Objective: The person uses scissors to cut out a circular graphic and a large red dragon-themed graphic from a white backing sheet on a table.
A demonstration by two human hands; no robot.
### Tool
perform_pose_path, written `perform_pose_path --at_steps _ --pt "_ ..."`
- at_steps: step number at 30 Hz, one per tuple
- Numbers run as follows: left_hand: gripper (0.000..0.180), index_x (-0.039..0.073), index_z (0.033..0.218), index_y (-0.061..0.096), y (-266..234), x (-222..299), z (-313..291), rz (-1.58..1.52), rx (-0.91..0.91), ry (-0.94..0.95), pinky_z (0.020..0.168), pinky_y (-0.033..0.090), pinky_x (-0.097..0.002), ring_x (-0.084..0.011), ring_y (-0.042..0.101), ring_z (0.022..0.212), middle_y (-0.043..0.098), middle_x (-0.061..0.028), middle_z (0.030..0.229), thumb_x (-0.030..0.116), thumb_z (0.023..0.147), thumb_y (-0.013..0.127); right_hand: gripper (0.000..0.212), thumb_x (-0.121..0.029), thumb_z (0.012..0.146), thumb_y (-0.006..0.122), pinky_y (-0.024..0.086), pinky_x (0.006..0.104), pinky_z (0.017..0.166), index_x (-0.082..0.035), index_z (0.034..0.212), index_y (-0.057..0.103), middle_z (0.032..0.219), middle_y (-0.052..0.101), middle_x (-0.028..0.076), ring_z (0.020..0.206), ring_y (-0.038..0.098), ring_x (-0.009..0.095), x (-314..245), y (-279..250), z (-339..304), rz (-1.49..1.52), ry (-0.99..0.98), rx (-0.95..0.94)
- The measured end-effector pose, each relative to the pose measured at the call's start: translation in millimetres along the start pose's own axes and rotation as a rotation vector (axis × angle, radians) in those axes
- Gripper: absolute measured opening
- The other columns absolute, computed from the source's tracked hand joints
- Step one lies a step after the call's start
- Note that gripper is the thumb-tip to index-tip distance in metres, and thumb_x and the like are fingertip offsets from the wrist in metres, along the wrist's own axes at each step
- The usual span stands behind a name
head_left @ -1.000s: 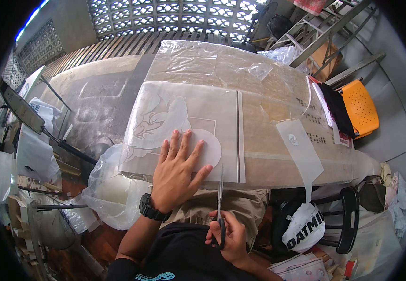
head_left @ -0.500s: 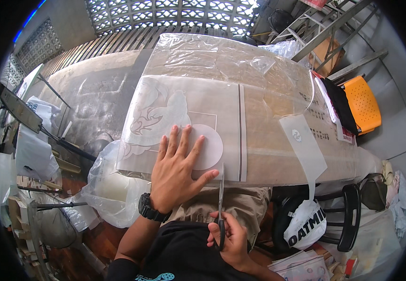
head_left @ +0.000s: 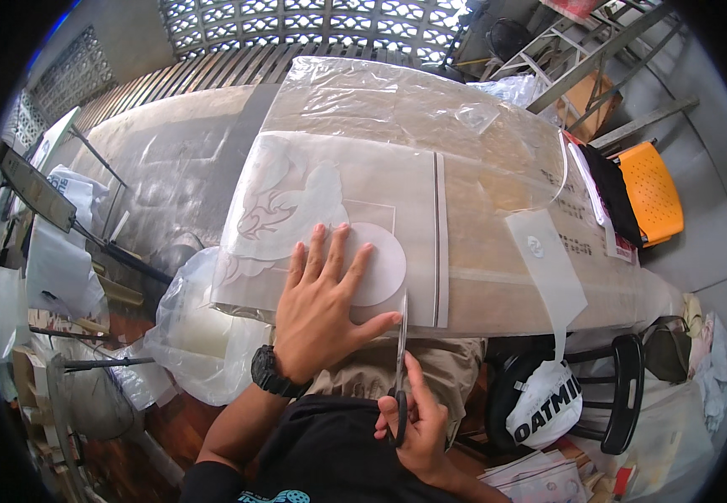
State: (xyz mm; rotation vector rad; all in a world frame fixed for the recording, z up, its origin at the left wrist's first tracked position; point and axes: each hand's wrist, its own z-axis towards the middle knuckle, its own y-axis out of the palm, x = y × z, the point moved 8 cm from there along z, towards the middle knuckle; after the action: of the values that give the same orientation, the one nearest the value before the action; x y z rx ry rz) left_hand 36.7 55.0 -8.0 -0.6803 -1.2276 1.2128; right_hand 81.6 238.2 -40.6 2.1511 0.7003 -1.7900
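My left hand [head_left: 320,303] lies flat with fingers spread on a pale translucent sheet [head_left: 420,210] at the table's near edge. Under its fingers is part of a white disc [head_left: 383,264], which shows on the sheet. My right hand [head_left: 420,423] grips the black handles of a pair of scissors [head_left: 402,335], its index finger stretched up along them. The blades point away from me over the sheet's near edge, just right of my left thumb. From here I cannot tell how far apart the blades are. A pale floral pattern [head_left: 288,214] covers the sheet's left part.
Clear plastic covers the brown table top [head_left: 506,293]. On its right lies a whitish strip-shaped offcut [head_left: 545,260] hanging over the near edge. A black chair [head_left: 628,394] stands at the near right, an orange chair [head_left: 650,193] beyond. A clear plastic bag [head_left: 204,344] hangs at the left.
My right index finger has stretched out along the scissors, where it was curled before. The left hand stays flat on the sheet. The whole view has shifted slightly.
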Motion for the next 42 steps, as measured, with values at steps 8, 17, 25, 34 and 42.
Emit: perform_pose_path --at_steps 8,17,25,34,42 --pt "0.092 0.010 0.144 0.050 1 0 0 0.002 0.003 -0.003 0.120 0.017 -0.0527 -0.0414 0.026 0.147 0.036 -0.0218 0.155 0.072 0.078 0.064 0.068 -0.030 0.098 0.065 0.053 0.0237 0.050 0.003 0.149 0.036 0.066 0.059 0.003 0.056 0.059 0.008 -6 -3 11 -0.015 -0.034 -0.005" --pt "0.088 0.007 0.143 0.051 -1 1 0 -0.010 0.011 0.012 0.119 0.019 -0.0545 -0.0433 0.027 0.146 0.037 -0.0235 0.154 0.069 0.082 0.061 0.073 -0.035 0.096 0.068 0.051 0.0228 0.052 0.002 0.150 0.035 0.063 0.059 0.002 0.057 0.059 0.006 -8 -4 23 0.016 -0.005 0.001" --pt "0.093 0.009 0.144 0.050 1 -1 2 -0.008 -0.022 -0.006 0.120 0.016 -0.0531 -0.0420 0.024 0.148 0.034 -0.0225 0.156 0.073 0.078 0.062 0.073 -0.037 0.096 0.067 0.049 0.0229 0.051 0.001 0.150 0.035 0.062 0.059 0.002 0.057 0.058 0.005 -12 -5 33 0.003 0.009 -0.003" --pt "0.092 0.009 0.143 0.050 -1 0 3 -0.018 -0.024 -0.020 0.120 0.016 -0.0523 -0.0424 0.025 0.147 0.035 -0.0216 0.156 0.071 0.076 0.065 0.071 -0.035 0.096 0.067 0.046 0.0235 0.051 0.002 0.149 0.037 0.059 0.058 0.003 0.053 0.055 0.005 -18 -8 49 -0.011 0.027 0.000" --pt "0.085 0.007 0.142 0.051 -3 2 3 -0.039 -0.023 -0.012 0.118 0.020 -0.0538 -0.0441 0.026 0.146 0.036 -0.0232 0.154 0.063 0.080 0.067 0.068 -0.033 0.097 0.067 0.045 0.0240 0.050 0.003 0.147 0.040 0.060 0.057 0.003 0.052 0.054 0.006 -27 -11 65 0.023 0.071 -0.007"
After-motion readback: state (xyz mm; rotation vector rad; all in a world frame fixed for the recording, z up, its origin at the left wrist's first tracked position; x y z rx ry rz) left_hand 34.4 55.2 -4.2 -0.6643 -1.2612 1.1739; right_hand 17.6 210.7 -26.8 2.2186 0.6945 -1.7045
